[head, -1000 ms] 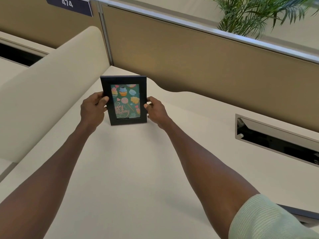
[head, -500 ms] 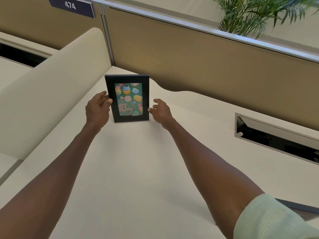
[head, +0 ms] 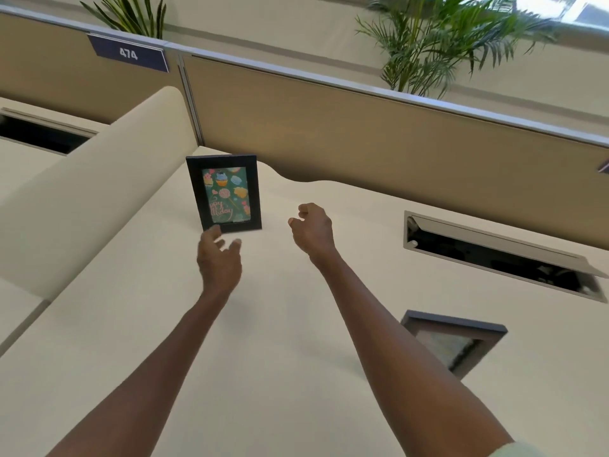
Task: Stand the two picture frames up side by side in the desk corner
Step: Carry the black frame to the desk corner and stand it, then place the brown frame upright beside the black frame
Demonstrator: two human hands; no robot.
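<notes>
A black picture frame (head: 224,193) with a green birthday card of cupcakes stands upright on its own near the desk's far left corner. My left hand (head: 219,260) hovers just in front of its lower edge, fingers spread, holding nothing. My right hand (head: 312,228) is to the right of the frame, apart from it, fingers loosely curled and empty. A second dark frame (head: 456,343) lies flat on the desk to the right of my right forearm.
The cream desk (head: 263,357) meets a tan partition (head: 362,136) at the back and a rounded cream divider (head: 82,179) on the left. A cable slot (head: 494,255) with an open lid is cut into the desk at right. Palm plants (head: 428,44) stand behind the partition.
Both hands have let go of the cupcake frame and drawn back toward me; the frame stays standing. The view has tilted, bringing the second frame into sight.
</notes>
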